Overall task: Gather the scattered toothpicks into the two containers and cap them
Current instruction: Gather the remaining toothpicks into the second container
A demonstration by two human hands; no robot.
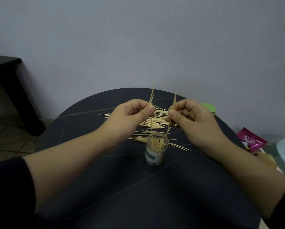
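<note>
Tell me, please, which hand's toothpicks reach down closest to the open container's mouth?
The right hand: its toothpicks' lower tips almost touch the container rim; the left hand's end higher.

Dark round table [138, 187]; black side table [9, 83] left; pink packet [252, 140] right edge; grey wall [138, 38].

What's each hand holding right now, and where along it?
Left hand pinches toothpicks near mid-length; right hand likewise pinches toothpicks.

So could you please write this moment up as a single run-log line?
left hand: pinching toothpicks | right hand: pinching toothpicks | open container: upright, part-filled | scattered toothpicks: many on table | green cap: off
</note>
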